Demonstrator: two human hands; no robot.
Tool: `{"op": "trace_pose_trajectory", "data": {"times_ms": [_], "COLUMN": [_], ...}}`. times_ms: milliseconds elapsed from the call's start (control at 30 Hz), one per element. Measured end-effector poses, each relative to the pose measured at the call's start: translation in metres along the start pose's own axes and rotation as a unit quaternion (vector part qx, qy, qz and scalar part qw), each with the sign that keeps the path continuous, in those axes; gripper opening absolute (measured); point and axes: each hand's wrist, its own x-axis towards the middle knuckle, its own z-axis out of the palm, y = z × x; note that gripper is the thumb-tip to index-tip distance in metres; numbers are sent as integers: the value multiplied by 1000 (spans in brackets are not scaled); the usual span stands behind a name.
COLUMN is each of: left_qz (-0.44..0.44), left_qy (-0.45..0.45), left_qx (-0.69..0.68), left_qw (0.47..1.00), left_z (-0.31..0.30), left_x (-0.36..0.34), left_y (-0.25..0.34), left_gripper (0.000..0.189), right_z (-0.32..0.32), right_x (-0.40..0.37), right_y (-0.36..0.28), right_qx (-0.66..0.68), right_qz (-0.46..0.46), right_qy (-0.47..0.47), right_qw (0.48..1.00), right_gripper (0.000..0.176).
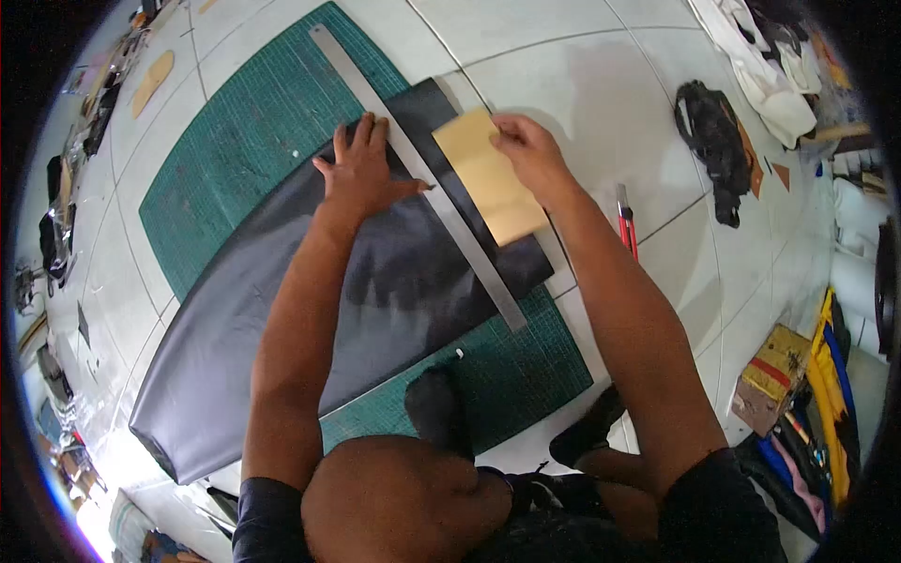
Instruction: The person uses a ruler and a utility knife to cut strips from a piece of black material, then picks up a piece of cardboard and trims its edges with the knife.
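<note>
My left hand (361,169) lies spread over a sheet of black leather-like material (385,272), its thumb reaching the edge of a long steel ruler (460,232). The ruler runs diagonally across the sheet. Between the thumb and fingers of my right hand (530,155) is the upper right edge of a tan rectangular card (490,183). That card overlaps the sheet's right border in this view. Beneath the sheet is a green cutting mat (235,150) with grid lines.
A red-handled cutter (626,225) lies on the white tiles right of my right forearm. Farther right is a crumpled black item (715,150). A worn yellow and brown block (771,375) sits at the lower right. My feet (436,403) rest at the mat's near edge.
</note>
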Motion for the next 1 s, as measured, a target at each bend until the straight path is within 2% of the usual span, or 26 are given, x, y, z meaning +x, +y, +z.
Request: {"op": "trace_pose_trajectory", "data": {"times_ms": [67,133,200,300,400,500,1000], "left_qz": [1,2,7,26,40,49,58], "left_qy": [14,2,0,7,20,34,48], "left_qx": [25,63,93,44,41,28,17], "left_qw": [1000,998,996,999,998,998,997], "left_z": [1,-1,-2,1,6,11,13], "left_x": [3,4,6,9,7,6,8], "left_y": [0,3,4,-2,-4,-7,-8], "left_gripper": [117,116,116,119,128,131,126], "right_z": [-27,-56,-74,-83,-75,-61,-61], "right_x": [-53,-114,-166,-214,-225,-226,-226], "right_y": [19,37,49,78,78,79,70], "right_qx": [36,-38,26,-32,-77,-167,-210], "right_qz": [42,32,66,110,114,54,-9], "right_qy": [-10,23,28,38,26,70,65], "right_qw": [998,999,997,993,990,982,975], "right_gripper": [30,30,30,30,31,32,35]}}
